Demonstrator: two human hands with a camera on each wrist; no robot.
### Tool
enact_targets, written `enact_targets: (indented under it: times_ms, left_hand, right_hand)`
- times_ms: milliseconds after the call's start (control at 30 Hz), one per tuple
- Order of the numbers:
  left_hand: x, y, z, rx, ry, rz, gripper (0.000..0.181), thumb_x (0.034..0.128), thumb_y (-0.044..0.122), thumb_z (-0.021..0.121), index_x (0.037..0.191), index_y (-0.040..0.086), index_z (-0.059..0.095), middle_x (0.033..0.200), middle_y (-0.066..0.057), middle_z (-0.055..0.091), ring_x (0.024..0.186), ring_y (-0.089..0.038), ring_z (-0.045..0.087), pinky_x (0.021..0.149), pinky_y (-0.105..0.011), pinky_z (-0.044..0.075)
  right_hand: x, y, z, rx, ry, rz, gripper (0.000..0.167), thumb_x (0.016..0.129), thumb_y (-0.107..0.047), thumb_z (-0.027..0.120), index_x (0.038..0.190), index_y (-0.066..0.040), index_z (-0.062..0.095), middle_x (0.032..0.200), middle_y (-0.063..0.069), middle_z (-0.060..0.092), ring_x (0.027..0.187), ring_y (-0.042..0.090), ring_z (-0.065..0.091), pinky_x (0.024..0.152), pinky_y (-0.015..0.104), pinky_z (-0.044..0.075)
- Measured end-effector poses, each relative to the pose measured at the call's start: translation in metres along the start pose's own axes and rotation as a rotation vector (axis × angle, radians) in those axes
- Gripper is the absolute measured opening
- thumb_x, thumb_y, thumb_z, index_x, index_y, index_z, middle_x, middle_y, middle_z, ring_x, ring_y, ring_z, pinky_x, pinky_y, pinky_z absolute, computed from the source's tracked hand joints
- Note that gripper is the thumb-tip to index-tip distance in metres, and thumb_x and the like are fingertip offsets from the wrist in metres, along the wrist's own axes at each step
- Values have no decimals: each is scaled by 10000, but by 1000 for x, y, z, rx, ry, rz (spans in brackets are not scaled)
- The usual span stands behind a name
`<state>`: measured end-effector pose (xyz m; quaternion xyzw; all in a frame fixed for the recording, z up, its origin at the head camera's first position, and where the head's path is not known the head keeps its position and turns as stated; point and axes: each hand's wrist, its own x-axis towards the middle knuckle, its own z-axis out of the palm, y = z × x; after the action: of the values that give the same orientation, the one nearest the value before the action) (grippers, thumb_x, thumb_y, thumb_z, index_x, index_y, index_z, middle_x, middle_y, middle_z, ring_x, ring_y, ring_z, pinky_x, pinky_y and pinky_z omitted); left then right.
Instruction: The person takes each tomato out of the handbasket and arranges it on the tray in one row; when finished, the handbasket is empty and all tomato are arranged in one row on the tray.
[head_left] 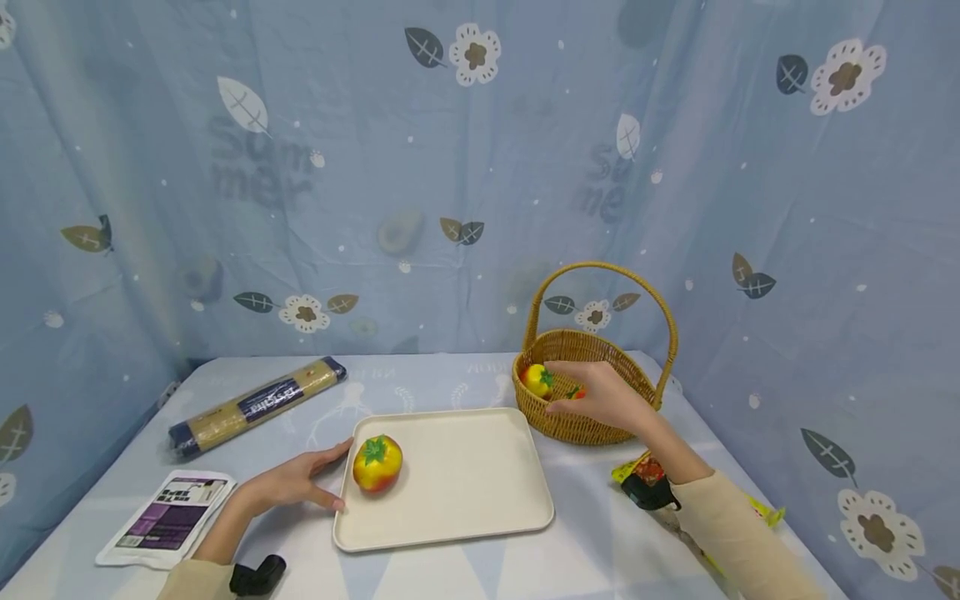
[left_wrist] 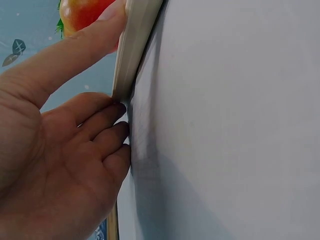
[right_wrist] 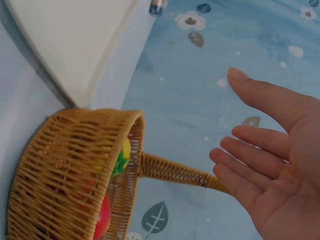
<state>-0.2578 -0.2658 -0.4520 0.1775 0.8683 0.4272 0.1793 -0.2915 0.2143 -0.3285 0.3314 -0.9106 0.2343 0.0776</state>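
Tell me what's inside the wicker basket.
A yellow fruit with a green top and a red fruit show. The right hand and the basket's wall hide the rest; anything there cannot be seen.

Against the left grip [head_left: 296,482], the tray [head_left: 465,483] looks like smooth, matt plastic, while the round fruit [head_left: 377,467] on it has a glossy, plastic-like skin. Below the right grip [head_left: 600,398], the basket [head_left: 573,427] is rough, ridged wicker; the yellow fruit [head_left: 537,381] inside looks shiny. Beyond the left grip, the long packet [head_left: 270,400] wears glossy clear film. Under both grips, the tabletop [head_left: 435,575] shows smooth, matt covering; behind them hangs softly creased curtain cloth [head_left: 465,275].
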Motion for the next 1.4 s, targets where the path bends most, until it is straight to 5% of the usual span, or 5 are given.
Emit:
enact_targets:
  times_ms: [200, 433, 600, 933, 1400]
  left_hand:
    - [0, 0, 0, 3, 2, 7, 1048, 733, 244, 844, 1500, -53, 194, 1530, -306, 150, 1388, -518, 111, 1102, -643, 129]
    - [0, -1, 2, -2, 0, -9, 1049, 736, 255, 843, 1507, -36, 194, 1535, -299, 149, 1391, -513, 108, 1101, -648, 126]
    - [1, -3, 0, 5, 0, 14, 1050, 734, 249, 843, 1500, -55, 192, 1531, -303, 147, 1388, -516, 112, 1103, -640, 131]
    - [2, -2, 0, -1, -9, 24, 1044, 740, 241, 838, 1500, -57, 189, 1530, -310, 142, 1387, -520, 103, 1100, -645, 127]
    - [-1, 0, 0, -9, -4, 2, 1045, 736, 234, 842, 1505, -43, 190, 1534, -305, 141, 1392, -514, 95, 1102, -644, 122]
  right_hand:
    - [12, 19, -7, -43, -33, 11, 622, 809, -287, 785, 1349, -67, 568, 1225, 126, 648, 548, 93, 492, 739, 370, 516]
    - [23, 38, -14, -3, -127, 70, 634, 827, -318, 765, 1372, -75, 547, 985, 135, 700, 417, 87, 362, 573, 293, 459]
    - [29, 51, -13, 0, -133, 89, 612, 835, -337, 754, 1360, -88, 563, 1317, 161, 585, 787, 152, 659, 791, 393, 550]
    - [43, 74, -8, 22, -170, 198, 644, 817, -435, 743, 1347, -108, 579, 1308, 131, 598, 1169, 301, 577, 956, 476, 486]
    - [41, 107, -5, 10, -320, 294, 600, 852, -365, 734, 1282, 30, 593, 1261, 199, 610, 1115, 327, 599, 921, 447, 510]
